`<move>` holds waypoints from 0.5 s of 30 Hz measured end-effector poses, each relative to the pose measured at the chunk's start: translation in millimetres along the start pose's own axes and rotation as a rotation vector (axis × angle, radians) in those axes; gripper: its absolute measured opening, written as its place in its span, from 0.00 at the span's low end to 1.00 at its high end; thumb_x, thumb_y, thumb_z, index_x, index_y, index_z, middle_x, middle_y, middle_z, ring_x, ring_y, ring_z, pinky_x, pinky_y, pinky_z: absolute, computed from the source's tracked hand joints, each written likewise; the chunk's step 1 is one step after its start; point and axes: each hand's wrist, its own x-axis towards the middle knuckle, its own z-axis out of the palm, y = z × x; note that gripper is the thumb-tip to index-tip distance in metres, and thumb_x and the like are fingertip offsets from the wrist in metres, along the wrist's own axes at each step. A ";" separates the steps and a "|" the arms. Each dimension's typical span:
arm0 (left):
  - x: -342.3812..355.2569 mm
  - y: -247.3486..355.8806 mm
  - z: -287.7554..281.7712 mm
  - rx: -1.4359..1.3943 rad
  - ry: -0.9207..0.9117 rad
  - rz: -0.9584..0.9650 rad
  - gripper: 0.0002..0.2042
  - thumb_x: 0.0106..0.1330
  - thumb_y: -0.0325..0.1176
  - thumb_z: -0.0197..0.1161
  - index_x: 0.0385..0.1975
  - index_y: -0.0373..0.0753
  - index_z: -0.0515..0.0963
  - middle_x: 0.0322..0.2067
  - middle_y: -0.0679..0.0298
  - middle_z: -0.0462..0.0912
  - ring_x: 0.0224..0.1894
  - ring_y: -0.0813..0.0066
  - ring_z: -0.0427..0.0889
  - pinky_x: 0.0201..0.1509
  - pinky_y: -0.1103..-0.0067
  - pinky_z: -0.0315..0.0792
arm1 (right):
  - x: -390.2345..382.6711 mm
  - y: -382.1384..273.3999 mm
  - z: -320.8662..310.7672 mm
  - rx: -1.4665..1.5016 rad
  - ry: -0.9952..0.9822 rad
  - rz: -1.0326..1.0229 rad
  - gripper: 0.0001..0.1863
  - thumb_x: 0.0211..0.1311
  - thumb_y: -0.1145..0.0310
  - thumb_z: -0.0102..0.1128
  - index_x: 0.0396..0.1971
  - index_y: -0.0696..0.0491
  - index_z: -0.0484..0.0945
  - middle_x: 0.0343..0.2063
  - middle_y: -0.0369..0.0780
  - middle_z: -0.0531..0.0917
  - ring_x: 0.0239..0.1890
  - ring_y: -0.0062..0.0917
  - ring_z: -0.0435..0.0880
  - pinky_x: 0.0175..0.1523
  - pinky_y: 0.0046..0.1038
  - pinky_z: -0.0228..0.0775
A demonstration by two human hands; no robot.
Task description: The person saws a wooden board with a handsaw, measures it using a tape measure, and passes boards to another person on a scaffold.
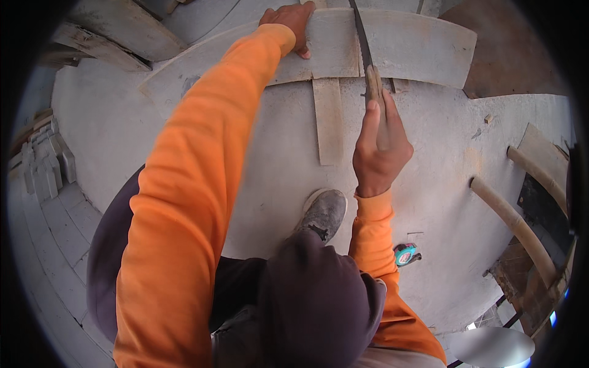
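While the saw blade (363, 43) bites across the grey board (405, 46) at the top centre of the frame, both hands work to keep the cut steady.

The board lies flat along the upper edge of the picture, resting crosswise on a narrower plank (328, 119) that lifts it off the concrete floor (448, 184), so the blade has room beneath. The right hand (380, 153) is wrapped tight around the wooden saw handle (373, 83), forefinger laid along it to steer. The left hand (288, 24) presses palm-down, fingers curled over the board's far edge, pinning it against the stroke. A dusty shoe (323, 211) stands just below the plank. A small teal tape measure (405, 254) lies near the right elbow, and curved pipes (515, 224) rest at the right edge.
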 end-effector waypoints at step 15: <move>-7.1 0.7 -12.4 0.002 -0.009 -0.020 0.43 0.43 0.36 0.84 0.63 0.44 0.68 0.55 0.59 0.82 0.62 0.56 0.77 0.66 0.62 0.65 | -32.2 -6.4 -13.9 -0.051 -0.024 -0.006 0.16 0.67 0.76 0.63 0.54 0.63 0.81 0.33 0.49 0.89 0.25 0.19 0.86 0.32 0.21 0.76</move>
